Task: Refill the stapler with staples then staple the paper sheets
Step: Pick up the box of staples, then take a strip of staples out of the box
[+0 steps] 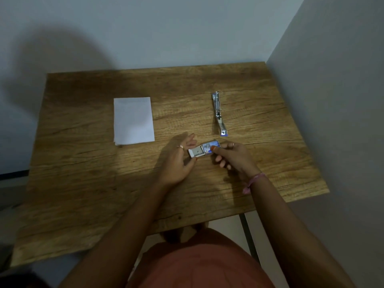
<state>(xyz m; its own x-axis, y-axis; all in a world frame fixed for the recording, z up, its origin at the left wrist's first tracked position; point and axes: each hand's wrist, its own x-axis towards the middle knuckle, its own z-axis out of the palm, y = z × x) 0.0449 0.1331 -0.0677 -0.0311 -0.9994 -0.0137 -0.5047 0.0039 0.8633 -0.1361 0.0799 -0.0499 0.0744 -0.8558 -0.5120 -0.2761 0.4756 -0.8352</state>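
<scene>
- The staple box (202, 150) sits nearest, in mid-table close to the person, held between both hands just above or on the wooden table (104, 194); which of the two cannot be told
- The right hand (232, 156) grips the printed sleeve end, thumb curled across the top and the other fingers tucked under and behind it
- The left hand (178, 159) works the pale inner tray (195, 152), which stands partly slid out to the left; the thumb seems to press the near edge of the tray while the fingers lie fairly straight beyond it, a ring showing on one
- The box's long axis runs left to right, slightly tilted, with its open end pointing left
- The step in hand looks to be drawing out the tray to reach a strip of staples; it would go best with the sleeve held steady and level, the tray eased out slowly and not the whole way, so that the strips do not spill or break apart
- Whether any staples lie in the tray is too small to tell
- Farther off and to the right, just beyond the box and apart from it, lies the stapler (219, 113), swung fully open and flat, its long axis running near to far, blue-tipped end toward the person
- At about the same depth on the left, well apart from both, rests the stack of paper sheets (134, 120), untouched, its long side running near to far; refilling is not yet done and stapling has yet to begin
</scene>
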